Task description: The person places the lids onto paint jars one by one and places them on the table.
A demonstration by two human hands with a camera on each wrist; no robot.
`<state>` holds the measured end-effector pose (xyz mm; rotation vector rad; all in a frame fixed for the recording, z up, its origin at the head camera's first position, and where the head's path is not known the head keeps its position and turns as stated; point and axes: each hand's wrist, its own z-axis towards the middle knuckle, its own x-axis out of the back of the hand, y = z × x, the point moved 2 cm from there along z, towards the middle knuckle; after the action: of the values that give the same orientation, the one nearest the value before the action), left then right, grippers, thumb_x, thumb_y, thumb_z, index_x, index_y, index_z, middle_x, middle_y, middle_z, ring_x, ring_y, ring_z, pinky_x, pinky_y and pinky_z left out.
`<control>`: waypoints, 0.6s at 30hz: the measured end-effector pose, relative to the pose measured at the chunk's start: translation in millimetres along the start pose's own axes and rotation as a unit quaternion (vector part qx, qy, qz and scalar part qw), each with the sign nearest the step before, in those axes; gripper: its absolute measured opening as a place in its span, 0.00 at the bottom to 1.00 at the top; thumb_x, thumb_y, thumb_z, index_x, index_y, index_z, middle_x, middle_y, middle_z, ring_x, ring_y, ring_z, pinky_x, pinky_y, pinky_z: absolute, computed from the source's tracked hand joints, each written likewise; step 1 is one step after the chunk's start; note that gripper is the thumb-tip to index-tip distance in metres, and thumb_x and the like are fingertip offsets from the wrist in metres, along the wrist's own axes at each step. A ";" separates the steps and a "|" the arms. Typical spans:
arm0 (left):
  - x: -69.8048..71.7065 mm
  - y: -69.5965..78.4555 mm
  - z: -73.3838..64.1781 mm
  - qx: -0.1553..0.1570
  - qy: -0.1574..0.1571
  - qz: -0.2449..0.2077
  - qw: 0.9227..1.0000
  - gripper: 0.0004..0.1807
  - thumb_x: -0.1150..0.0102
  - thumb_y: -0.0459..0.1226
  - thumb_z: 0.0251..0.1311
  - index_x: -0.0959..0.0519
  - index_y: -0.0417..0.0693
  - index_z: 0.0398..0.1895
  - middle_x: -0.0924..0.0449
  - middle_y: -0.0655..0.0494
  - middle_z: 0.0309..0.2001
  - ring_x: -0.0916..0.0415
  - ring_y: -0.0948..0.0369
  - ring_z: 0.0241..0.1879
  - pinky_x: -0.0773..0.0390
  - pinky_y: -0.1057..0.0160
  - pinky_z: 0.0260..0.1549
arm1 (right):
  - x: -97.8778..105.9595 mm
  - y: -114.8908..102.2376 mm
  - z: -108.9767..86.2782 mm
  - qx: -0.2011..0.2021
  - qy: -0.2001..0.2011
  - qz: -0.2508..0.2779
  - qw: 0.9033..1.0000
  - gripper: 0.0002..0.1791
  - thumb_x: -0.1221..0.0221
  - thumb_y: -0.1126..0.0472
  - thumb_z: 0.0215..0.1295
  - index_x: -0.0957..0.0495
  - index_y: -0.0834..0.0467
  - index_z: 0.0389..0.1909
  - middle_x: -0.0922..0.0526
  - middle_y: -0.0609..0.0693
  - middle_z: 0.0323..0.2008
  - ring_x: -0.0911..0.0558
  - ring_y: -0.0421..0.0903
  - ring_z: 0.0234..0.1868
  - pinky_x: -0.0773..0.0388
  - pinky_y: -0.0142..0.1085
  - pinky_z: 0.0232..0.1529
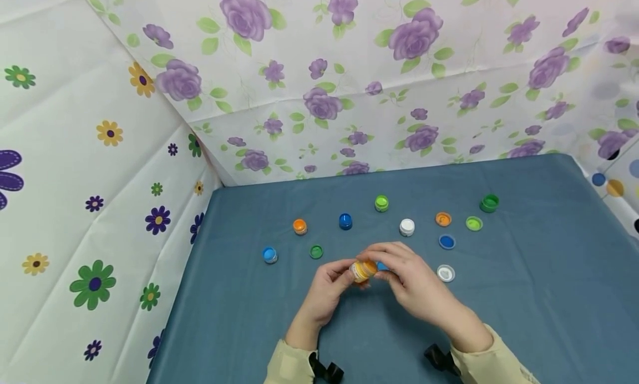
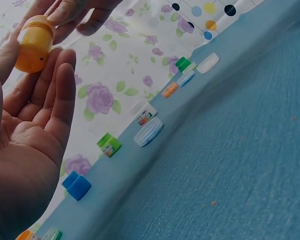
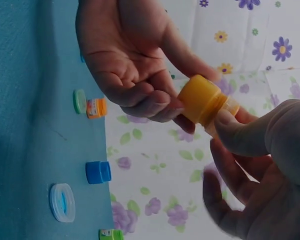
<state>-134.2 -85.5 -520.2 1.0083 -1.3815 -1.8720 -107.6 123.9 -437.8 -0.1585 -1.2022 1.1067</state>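
A small yellow paint jar point(image 1: 362, 271) is held up over the table between both hands. My left hand point(image 1: 325, 291) grips its yellow body between thumb and fingers. With thumb and fingertips, my right hand point(image 1: 418, 284) pinches the lid end; in the right wrist view the clear-rimmed lid point(image 3: 231, 106) shows at the jar's neck. A blue lid point(image 1: 382, 266) peeks out beside the right fingers, partly hidden by them. Nearest the left hand on the table is a dark green lid point(image 1: 316, 252).
Several open paint jars stand behind the hands: light blue point(image 1: 270, 255), orange point(image 1: 300, 226), dark blue point(image 1: 345, 221), light green point(image 1: 381, 203), white point(image 1: 406, 227) and dark green point(image 1: 489, 203). Loose lids lie right: orange point(image 1: 443, 219), light green point(image 1: 474, 223), blue point(image 1: 447, 241), white point(image 1: 446, 273).
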 end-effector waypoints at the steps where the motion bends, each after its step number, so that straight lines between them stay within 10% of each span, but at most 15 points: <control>1: -0.2 -0.3 -0.1 0.003 0.000 -0.003 1.000 0.29 0.42 0.47 0.80 0.22 0.27 0.65 0.12 0.57 0.50 0.14 0.63 0.43 0.14 0.57 0.50 | -0.4 -0.5 0.0 0.004 0.003 -0.005 1.000 0.31 0.29 0.78 0.62 0.16 0.49 0.62 0.18 0.45 0.63 0.21 0.49 0.65 0.19 0.47 0.61; 18: -1.1 -3.8 1.0 -0.005 0.032 -0.011 0.999 0.22 0.33 0.32 0.73 0.23 0.28 0.64 0.15 0.54 0.53 0.15 0.61 0.52 0.15 0.61 0.53 | -0.8 -2.4 -1.4 -0.155 -0.011 -0.007 0.988 0.19 0.33 0.45 0.75 0.16 0.50 0.60 0.15 0.42 0.51 0.18 0.46 0.53 0.18 0.47 0.51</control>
<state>-134.5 -82.9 -523.5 1.0727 -1.3280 -1.8453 -105.0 122.7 -437.4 -0.3772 -1.3893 0.9057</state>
